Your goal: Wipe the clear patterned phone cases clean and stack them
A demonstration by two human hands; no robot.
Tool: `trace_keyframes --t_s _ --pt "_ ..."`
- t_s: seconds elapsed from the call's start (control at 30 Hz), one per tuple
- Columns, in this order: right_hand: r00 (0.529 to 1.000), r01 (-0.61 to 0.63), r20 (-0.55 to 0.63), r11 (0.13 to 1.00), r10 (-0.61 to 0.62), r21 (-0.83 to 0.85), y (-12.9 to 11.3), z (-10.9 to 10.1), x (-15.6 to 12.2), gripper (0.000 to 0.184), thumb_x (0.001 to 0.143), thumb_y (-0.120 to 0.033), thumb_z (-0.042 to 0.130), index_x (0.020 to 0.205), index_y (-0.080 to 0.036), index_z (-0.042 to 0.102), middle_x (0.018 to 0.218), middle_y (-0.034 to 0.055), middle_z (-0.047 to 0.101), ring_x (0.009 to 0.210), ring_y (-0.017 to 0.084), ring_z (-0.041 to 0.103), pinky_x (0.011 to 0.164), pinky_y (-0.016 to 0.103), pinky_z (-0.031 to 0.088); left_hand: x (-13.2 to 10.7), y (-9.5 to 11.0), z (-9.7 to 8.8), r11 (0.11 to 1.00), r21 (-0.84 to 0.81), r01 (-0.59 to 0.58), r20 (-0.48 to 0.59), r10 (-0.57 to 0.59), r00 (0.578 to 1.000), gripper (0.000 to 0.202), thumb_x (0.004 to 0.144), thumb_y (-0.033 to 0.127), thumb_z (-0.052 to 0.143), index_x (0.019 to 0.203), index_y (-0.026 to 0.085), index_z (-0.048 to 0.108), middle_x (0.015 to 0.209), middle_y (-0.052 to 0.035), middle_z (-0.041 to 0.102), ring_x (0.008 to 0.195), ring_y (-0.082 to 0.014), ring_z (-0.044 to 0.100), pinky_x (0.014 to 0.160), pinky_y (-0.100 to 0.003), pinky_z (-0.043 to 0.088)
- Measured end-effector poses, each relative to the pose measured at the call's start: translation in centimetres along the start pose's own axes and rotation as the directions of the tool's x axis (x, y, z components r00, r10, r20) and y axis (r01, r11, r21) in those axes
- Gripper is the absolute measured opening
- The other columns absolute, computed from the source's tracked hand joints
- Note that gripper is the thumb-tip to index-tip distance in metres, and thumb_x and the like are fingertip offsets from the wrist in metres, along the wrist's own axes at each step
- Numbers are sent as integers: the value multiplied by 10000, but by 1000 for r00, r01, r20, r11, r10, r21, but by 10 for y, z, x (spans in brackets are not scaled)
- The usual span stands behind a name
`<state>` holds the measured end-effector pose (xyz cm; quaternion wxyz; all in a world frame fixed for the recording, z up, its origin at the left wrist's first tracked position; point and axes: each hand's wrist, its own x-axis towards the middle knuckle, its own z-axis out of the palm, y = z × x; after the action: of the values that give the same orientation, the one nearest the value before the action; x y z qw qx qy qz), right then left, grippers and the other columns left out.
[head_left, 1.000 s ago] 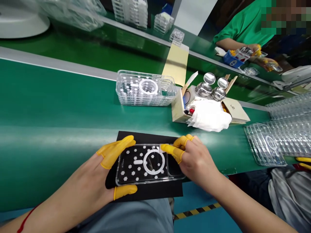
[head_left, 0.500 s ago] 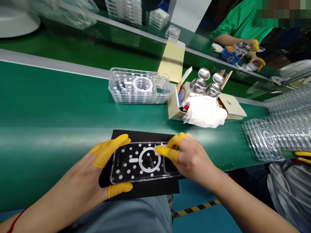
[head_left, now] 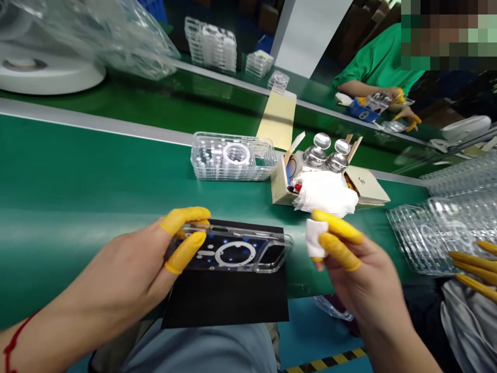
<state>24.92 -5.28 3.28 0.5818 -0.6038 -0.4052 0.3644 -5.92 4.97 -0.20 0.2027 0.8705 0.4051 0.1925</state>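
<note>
My left hand (head_left: 155, 248), with yellow finger cots on, grips the left end of a clear phone case (head_left: 205, 263) between thumb and fingers. The case is tilted up above a black sheet (head_left: 233, 300) and shows a white ring and small flower marks. To the right of the case, my right hand (head_left: 349, 264), also in yellow finger cots, pinches a small white wipe (head_left: 316, 237), apart from the case.
Behind the sheet is a stack of clear phone cases (head_left: 233, 160). A box (head_left: 281, 184) holds metal-lidded bottles and white wipes (head_left: 326, 191). More cases (head_left: 419, 233) stand at right by another person's yellow-tipped hand (head_left: 476, 267). A person in green (head_left: 380, 72) works across the bench.
My left hand has lifted and tilted the phone case off the black sheet. My right hand has drawn away from the case to the right, with the white wipe now plainly showing.
</note>
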Motion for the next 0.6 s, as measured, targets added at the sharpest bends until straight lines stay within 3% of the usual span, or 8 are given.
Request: trace_keyframes --t_s 0.13,0.23,0.27,0.33,0.4,0.47,0.53,0.6 --pt "978 -209 56 959 202 190 11 22 13 169 790 -444 924 852 -298 864 724 5 768 532 139 644 533 282 559 -3 -3 10 990 67 -127 25 125 992 749 955 725 612 1549 298 452 1389 -104 689 1240 -371 689 995 -496 621" --pt "995 7 98 992 5 -126 23 40 12 58 896 -348 821 919 -308 857 799 9 785 714 191 710 694 341 576 -20 -4 20 984 20 -179 70 177 982 885 922 568 759 1633 295 309 1489 -107 629 1403 -372 571 1160 -527 534" --pt "981 166 149 940 -127 -297 27 49 7 98 939 -286 763 971 -303 854 874 24 801 814 214 721 761 366 563 -25 -3 22 983 2 -183 78 182 980 874 937 507 761 1638 297 283 1509 -102 619 1429 -356 555 1182 -515 520" --pt "866 499 342 675 -366 -543 33 68 -8 255 1009 -160 616 1094 -262 833 1022 54 812 967 235 699 846 389 511 -32 -3 23 985 -32 -172 94 174 980 891 956 475 754 1651 295 227 1560 -108 586 1461 -330 544 1203 -481 510" --pt "690 723 535 423 -487 -546 37 83 -24 363 1076 -118 458 1168 -205 798 1033 52 809 978 215 667 881 385 474 -34 -4 24 988 -59 -146 102 151 983 939 960 527 741 1667 296 169 1591 -126 563 1458 -316 563 1199 -454 517" --pt "566 824 647 334 -510 -458 38 87 -32 411 1121 -131 367 1200 -186 766 1000 23 805 940 187 645 897 368 460 -35 -6 24 990 -83 -117 92 125 988 1008 945 592 731 1684 310 106 1607 -140 548 1446 -317 583 1185 -444 528" --pt "564 824 656 294 -501 -484 38 82 -30 374 1115 -128 400 1189 -203 759 962 19 787 888 187 619 836 363 456 -35 -7 25 989 -105 -101 86 110 990 1078 911 617 757 1691 335 68 1614 -139 545 1447 -326 583 1182 -452 530" --pt "630 765 609 253 -481 -592 39 75 -25 349 1070 -75 461 1179 -207 765 933 45 758 844 202 588 749 357 443 -35 -7 26 988 -125 -85 85 96 992 1134 877 604 800 1694 353 55 1624 -135 536 1461 -335 567 1188 -462 523"
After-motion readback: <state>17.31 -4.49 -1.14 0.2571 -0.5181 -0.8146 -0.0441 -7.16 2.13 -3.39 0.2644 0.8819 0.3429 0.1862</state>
